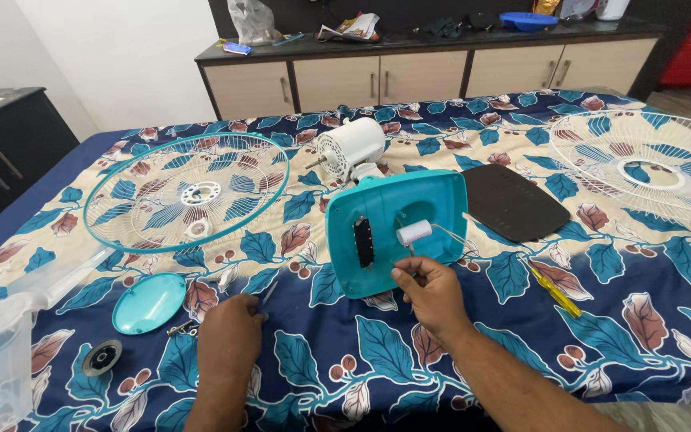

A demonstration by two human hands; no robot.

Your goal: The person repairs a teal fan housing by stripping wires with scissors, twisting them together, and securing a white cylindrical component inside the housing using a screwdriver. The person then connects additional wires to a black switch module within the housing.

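Our right hand [432,290] pinched a small part at the teal fan base [397,228], seemingly light, rigid plastic, best gripped by its edges; our left hand [229,332] lay on the bed [345,352], fingers curled near a screw.

Bare sheet [345,360] between hands; teal base [397,228] blocks beyond

a yellow screwdriver [555,292], a black plate [513,202] and a teal cap [149,302] lie apart on the bedsheet [345,352].

Teal fan base [397,232], white motor [351,146], teal-rimmed white grille [186,192], black plate [513,202], navy leaf-print bedsheet [345,352].
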